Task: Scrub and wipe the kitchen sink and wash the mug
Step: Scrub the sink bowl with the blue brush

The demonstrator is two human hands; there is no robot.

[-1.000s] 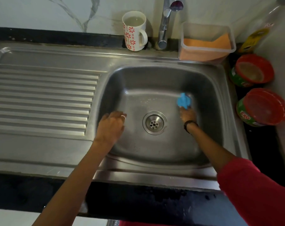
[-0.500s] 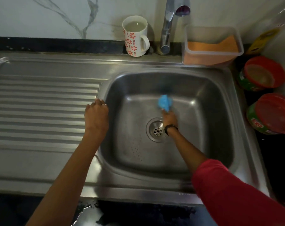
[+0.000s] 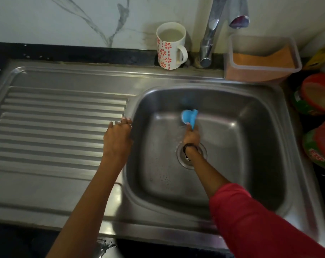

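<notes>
Fingers of right hand (image 3: 191, 135) grip blue scrubber (image 3: 189, 117), head past fingertips on sink (image 3: 232, 138) floor; left hand (image 3: 118, 137) relaxed on rim.

The right hand (image 3: 191, 135) holds a blue scrubber (image 3: 189, 117) down in the sink (image 3: 241, 146), maybe touching the back wall. The left hand (image 3: 118, 138) rests on the sink's edge. A flowered mug (image 3: 170, 46) stands behind.

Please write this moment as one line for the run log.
step: scrubbing sink basin | right hand: grips blue scrubber, near drain | left hand: rests on basin edge | mug: upright beside tap, unwashed
</notes>
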